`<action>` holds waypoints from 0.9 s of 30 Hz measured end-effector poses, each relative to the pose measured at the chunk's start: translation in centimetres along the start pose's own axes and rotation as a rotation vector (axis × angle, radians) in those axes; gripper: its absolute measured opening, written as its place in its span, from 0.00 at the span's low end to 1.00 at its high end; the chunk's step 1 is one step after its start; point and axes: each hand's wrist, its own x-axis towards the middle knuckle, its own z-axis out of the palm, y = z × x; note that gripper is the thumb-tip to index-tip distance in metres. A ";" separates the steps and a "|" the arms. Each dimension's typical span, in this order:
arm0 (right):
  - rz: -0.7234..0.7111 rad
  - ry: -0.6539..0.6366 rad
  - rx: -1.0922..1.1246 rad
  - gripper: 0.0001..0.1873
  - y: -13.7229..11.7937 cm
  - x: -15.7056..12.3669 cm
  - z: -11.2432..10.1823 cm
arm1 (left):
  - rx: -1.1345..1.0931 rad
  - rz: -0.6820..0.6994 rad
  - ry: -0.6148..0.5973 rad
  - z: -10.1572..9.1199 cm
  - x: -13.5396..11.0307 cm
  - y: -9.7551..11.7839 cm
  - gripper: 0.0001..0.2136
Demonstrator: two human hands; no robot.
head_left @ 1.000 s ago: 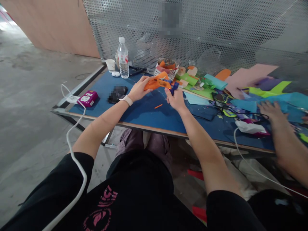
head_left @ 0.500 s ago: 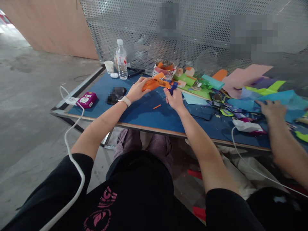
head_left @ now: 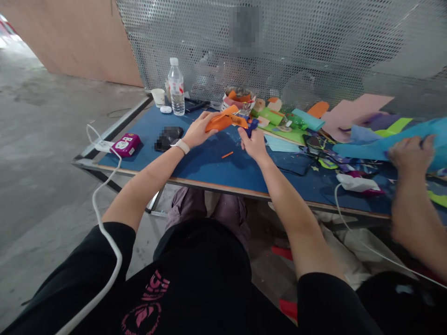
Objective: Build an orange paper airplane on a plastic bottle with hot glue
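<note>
My left hand (head_left: 198,131) is closed on an orange sheet of craft foam (head_left: 223,121), held just above the blue table (head_left: 209,163). My right hand (head_left: 254,143) is closed on blue-handled scissors (head_left: 250,126) whose blades meet the orange sheet's right end. A small orange offcut (head_left: 227,154) lies on the table below my hands. A white watch sits on my left wrist.
A water bottle (head_left: 176,86), a paper cup (head_left: 159,97), a dark phone (head_left: 168,137) and a purple power strip (head_left: 125,144) lie to the left. Coloured foam sheets (head_left: 352,122) cover the right side, where another person's hand (head_left: 412,153) grips a blue sheet.
My hands hold almost the same pose with the orange sheet and scissors. The other person's hand at the right has lifted off the table and closed on a blue sheet.
</note>
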 end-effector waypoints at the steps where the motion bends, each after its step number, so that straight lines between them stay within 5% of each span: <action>1: -0.002 0.001 -0.003 0.50 0.1 0.0 0.0 | -0.006 -0.001 0.001 0.0 0.0 -0.1 0.36; 20: -0.053 0.008 -0.107 0.57 1.2 0.2 -0.2 | -0.050 0.062 -0.006 0.4 0.3 -1.3 0.35; 27: -0.041 0.100 -0.160 0.58 1.8 0.5 -0.8 | -0.092 0.072 -0.021 0.8 0.5 -2.2 0.42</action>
